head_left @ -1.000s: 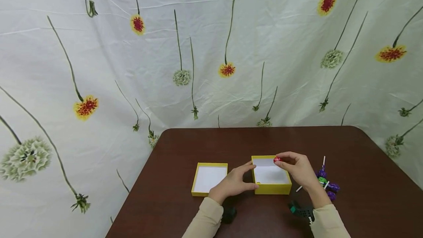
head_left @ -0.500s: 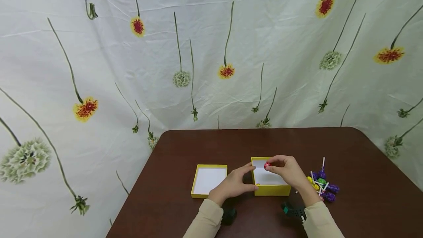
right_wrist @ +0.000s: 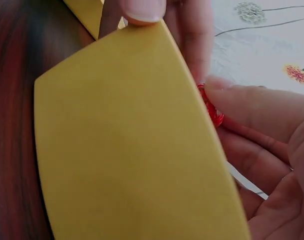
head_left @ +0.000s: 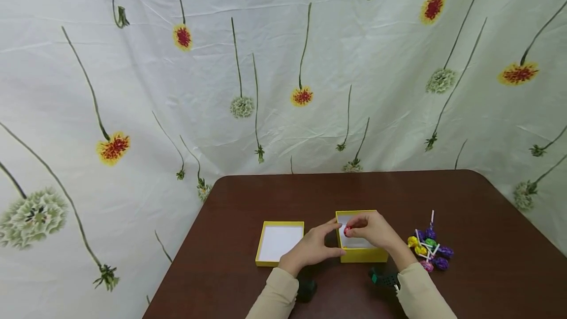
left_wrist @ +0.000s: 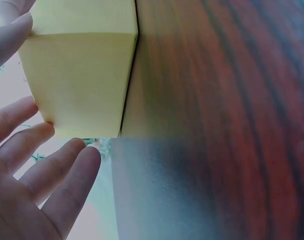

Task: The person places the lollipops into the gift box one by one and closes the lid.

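Note:
A yellow box [head_left: 364, 256] with a white inside stands on the table. My left hand [head_left: 310, 247] is at its left side, fingers spread and fairly straight, fingertips touching the wall and the thumb at the front corner. Over the box opening, my right hand [head_left: 374, 230] pinches a red-wrapped lollipop [head_left: 347, 231] between thumb and fingers. In the right wrist view its white stick [right_wrist: 245, 180] runs below the palm side, and the box front covers part of the lollipop head [right_wrist: 211, 107]. Most of the box floor is hidden by the right hand.
Left of the box lies a yellow-rimmed lid [head_left: 280, 243], white side up. Several purple, yellow, green and pink lollipops [head_left: 429, 244] are heaped to the right on the dark brown table [head_left: 266, 191]. A flowered cloth [head_left: 274, 73] hangs behind.
My right hand has moved left and slightly down with the red lollipop, from the box's right back to its left part. More of the lollipop heap shows. The left hand stays put.

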Demonstrator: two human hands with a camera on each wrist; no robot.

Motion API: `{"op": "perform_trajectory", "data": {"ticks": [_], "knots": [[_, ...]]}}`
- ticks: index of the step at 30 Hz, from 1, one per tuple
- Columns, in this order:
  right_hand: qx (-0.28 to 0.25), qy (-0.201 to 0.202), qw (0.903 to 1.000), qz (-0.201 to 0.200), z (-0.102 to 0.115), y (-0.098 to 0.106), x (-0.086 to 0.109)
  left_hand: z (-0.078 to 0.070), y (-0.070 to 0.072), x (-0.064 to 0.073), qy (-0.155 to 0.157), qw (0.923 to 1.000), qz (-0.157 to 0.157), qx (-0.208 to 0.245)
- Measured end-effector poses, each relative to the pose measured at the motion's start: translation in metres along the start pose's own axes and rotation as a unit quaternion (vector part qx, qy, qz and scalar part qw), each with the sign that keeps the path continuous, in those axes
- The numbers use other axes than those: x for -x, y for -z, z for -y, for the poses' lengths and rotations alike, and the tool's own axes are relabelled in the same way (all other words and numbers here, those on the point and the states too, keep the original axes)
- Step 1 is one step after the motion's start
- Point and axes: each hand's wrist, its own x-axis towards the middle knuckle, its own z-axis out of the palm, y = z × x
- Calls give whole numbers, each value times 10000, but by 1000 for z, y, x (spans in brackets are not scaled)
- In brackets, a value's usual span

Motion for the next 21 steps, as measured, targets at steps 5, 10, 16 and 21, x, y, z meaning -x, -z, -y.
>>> {"op": "perform_trajectory", "data": {"ticks": [5,10,16,21], "knots": [[-246,-31,9993,278,-2,-4,-2,1,0,0,-93,10000,-9,-23],[-335,-153,9982,463,-5,-5,-8,1,0,-1,-140,9999,-77,-30],[-319,-322,9971,614,-8,-11,-11,1,-1,0,-158,9998,-29,72],[-252,-254,9968,721,-9,-14,-11,0,0,0,-96,9999,8,112]]}}
